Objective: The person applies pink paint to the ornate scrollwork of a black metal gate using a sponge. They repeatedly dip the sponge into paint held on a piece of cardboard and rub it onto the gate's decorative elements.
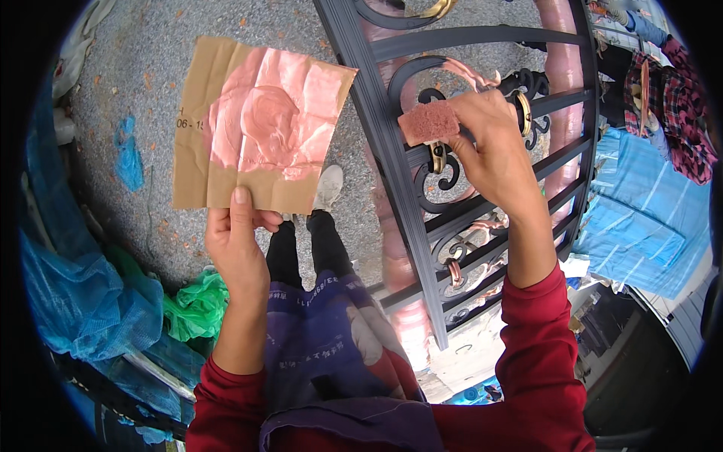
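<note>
My left hand (239, 245) pinches the lower edge of a creased brown cardboard piece (197, 143), thumb on top. A thick smear of glossy pink-copper paint (271, 124) covers much of its face. In my right hand (493, 147) is a small block of sponge (429, 122), its face stained dull pink. That hand hovers over a black metal gate panel (393, 162) with bars and curled scrollwork; whether the sponge touches it I cannot tell. Some scrolls (471, 74) carry copper-pink colour, and gold-coloured collars (524, 113) sit among them.
Pink-wrapped supports (563, 68) lie beneath the panel. At the far right stands another person in a plaid shirt (681, 105), near blue sheeting (640, 218). Blue netting (90, 294) and a green plastic bag (197, 305) lie at left. Grey gritty ground (188, 22) spreads below.
</note>
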The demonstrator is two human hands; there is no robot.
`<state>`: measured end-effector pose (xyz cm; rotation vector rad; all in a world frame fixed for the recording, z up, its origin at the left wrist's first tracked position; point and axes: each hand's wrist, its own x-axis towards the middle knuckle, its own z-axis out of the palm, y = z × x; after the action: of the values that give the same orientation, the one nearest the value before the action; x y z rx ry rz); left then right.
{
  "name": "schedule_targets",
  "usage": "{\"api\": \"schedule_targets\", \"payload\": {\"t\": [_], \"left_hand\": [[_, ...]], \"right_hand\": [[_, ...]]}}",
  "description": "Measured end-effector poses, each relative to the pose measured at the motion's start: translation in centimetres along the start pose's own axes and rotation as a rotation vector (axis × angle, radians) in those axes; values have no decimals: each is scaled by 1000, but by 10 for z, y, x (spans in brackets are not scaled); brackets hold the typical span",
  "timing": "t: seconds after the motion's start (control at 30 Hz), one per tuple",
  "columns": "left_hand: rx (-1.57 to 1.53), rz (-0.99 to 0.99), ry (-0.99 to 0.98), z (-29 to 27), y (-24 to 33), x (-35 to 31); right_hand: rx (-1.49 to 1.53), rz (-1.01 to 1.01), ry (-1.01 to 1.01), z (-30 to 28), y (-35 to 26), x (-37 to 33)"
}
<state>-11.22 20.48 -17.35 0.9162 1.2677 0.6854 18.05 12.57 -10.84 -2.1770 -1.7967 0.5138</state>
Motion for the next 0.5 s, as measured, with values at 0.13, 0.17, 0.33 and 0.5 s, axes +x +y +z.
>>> {"api": "schedule_targets", "payload": {"t": [0.13,0.17,0.33,0.5], "left_hand": [[-7,-5,28,-8,-1,-1],[3,-16,36,-8,0,-1],[-3,-1,-12,-6,-1,0],[17,-18,0,-8,-1,0]], "right_hand": [[-49,72,-67,-19,1,-4],[-2,91,-33,-21,4,-2],[280,206,10,-4,18,0],[322,284,7,-2,23,-4]]}}
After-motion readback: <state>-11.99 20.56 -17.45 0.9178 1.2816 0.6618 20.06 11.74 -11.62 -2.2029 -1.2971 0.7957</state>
